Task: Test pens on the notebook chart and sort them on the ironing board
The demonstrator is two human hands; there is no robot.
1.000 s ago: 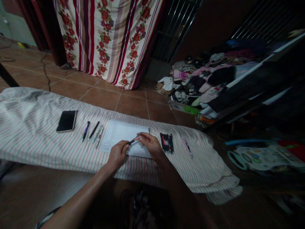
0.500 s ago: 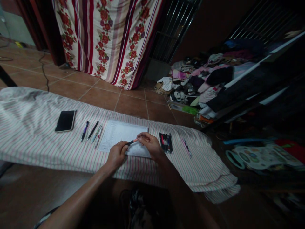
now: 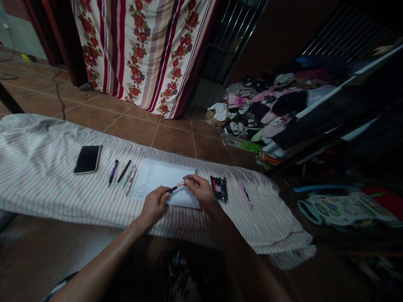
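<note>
A slim pen, black on the left and pinkish orange towards the right, is held level between both hands above a spiral notebook. My left hand pinches its black end. With thumb and fingertips my right hand grips the other end, whose tip is hidden by the fingers. Left of the notebook lie a purple and black pen, a black pen and two light-coloured pens. Just right of my right hand, several dark pens lie side by side.
A black-screened phone or tablet lies on the striped cloth at the left. Farther right is a pink and dark pen. Beyond are a tiled floor, a flowered curtain and heaped clothes.
Both hands stay almost in place, still gripping the pen. Slightly more of its pinkish-orange part shows between them. The view has shifted very slightly.
</note>
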